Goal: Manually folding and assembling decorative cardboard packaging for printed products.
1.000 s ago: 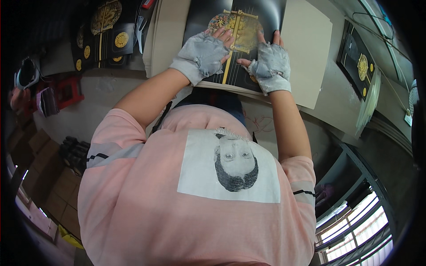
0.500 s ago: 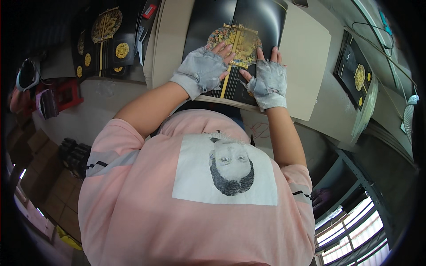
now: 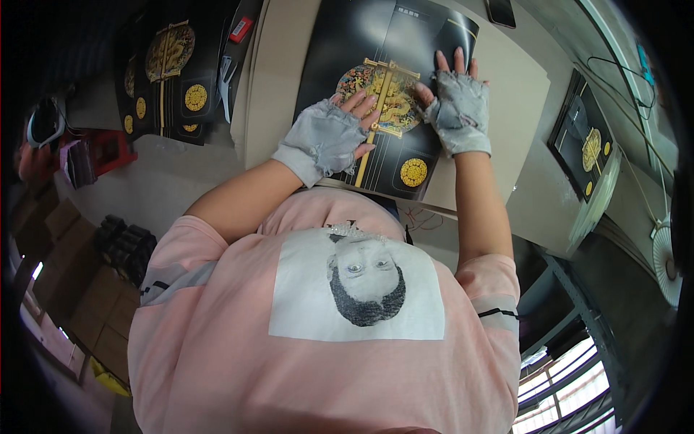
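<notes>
Two risks here, skew and snags

Your left hand (image 3: 324,139) and right hand (image 3: 460,108), in frayed grey fabric fingerless gloves (image 3: 463,121), lie open, fingers spread, gripping nothing, on the glossy black sheet with gold print (image 3: 396,78), which sits on the pale flat board (image 3: 510,108) in front of you. Push unevenly and I'd bet it slides crooked or creases; loose glove threads could catch its right edge.
</notes>
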The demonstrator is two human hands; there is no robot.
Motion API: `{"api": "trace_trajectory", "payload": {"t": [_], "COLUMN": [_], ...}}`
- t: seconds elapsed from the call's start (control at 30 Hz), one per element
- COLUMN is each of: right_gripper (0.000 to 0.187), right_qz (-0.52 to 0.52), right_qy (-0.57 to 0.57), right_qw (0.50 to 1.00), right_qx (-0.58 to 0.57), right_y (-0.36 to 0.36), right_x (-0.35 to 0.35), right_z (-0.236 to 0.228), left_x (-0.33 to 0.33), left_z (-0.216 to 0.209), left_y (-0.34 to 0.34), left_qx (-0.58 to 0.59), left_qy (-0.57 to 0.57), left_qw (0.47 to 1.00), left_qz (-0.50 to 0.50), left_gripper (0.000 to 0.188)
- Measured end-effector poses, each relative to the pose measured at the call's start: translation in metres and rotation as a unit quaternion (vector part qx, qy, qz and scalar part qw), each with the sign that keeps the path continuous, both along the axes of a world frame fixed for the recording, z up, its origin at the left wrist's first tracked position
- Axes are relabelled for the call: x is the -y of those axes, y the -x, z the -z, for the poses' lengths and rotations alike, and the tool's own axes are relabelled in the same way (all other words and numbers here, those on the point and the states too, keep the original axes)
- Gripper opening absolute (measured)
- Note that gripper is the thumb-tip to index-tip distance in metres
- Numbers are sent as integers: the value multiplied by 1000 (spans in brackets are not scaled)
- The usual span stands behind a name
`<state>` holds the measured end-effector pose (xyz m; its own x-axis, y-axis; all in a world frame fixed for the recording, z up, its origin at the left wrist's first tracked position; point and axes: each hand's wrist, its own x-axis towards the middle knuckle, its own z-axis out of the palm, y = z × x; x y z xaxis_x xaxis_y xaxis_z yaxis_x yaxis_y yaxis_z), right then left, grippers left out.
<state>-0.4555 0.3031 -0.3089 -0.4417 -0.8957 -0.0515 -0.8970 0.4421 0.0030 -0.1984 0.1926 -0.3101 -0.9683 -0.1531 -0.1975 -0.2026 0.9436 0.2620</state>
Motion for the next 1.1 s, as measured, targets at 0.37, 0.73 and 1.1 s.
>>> {"api": "trace_trajectory", "payload": {"t": [0.37, 0.73, 1.1], "right_gripper": [78, 79, 92], "right_qz": [39, -151, -162], "right_qy": [6, 290, -111], "right_qw": [999, 926, 966], "right_qx": [22, 190, 169], "right_y": [88, 45, -133], "right_x": [99, 37, -127], "right_z": [-11, 9, -29], "left_x": [-1, -3, -1], "left_z": [-3, 0, 8], "left_y": [6, 1, 0], "left_qx": [47, -4, -25], "left_qy": [-8, 17, 39], "left_qw": [999, 1000, 999], "left_qz": [-3, -4, 22], "left_gripper": [66, 64, 66]}}
